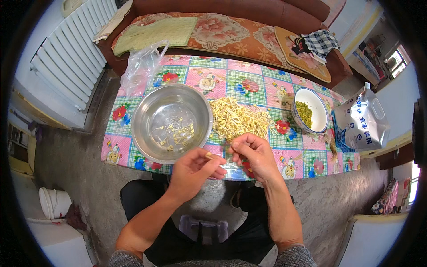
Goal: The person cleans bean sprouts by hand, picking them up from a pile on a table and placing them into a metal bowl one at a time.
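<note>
My left hand (196, 170) is at the table's near edge, just below the rim of a steel basin, its thumb and forefinger closed on a soybean sprout (209, 155). To its right, my right hand (252, 153) is raised with thumb and forefinger pinched together; whether something small is between them I cannot tell. Beyond it a heap of soybean sprouts (240, 118) lies on the patterned tablecloth (248, 83), touching or close to the basin. The steel basin (136, 130) holds some loose sprouts and stands left of the heap. A white bowl with a blue rim (320, 115) holds small yellow-green bits.
A crumpled clear plastic bag (141, 70) lies at the table's far left corner. At the right end stands a large spouted water pouch (362, 120) bearing writing. Behind the table is a sofa (220, 33); a white radiator (68, 63) is at the left wall.
</note>
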